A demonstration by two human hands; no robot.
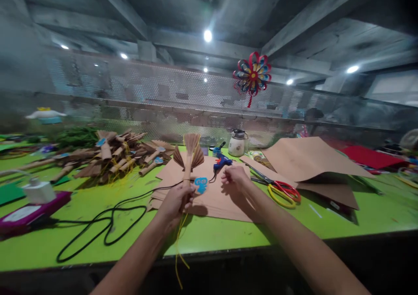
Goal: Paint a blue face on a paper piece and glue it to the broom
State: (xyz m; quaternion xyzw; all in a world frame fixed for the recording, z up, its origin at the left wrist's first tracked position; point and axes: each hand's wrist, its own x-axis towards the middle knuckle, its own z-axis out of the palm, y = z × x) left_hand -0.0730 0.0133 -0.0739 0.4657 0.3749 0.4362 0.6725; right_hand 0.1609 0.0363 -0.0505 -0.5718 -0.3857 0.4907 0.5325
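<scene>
My left hand (179,198) is closed around the lower end of a brown paper craft (187,164), a rolled tube topped with pleated paper fans. Yellow strings (179,260) dangle below that hand. Beside its fingertips is a brown paper cutout with a blue printed figure (201,185); whether it is attached to the tube I cannot tell. My right hand (235,176) hovers over brown paper sheets (217,203), its fingers curled in; anything inside them is hidden. Just beyond it lies a blue glue gun (223,161) with a black cord.
Similar paper crafts (120,155) are heaped at the left. A white plug (38,190) sits in a purple power strip (34,212), near a looped black cord (109,218). Scissors with red and yellow handles (284,194) lie right, by large brown sheets (313,160). A jug (237,143) stands behind.
</scene>
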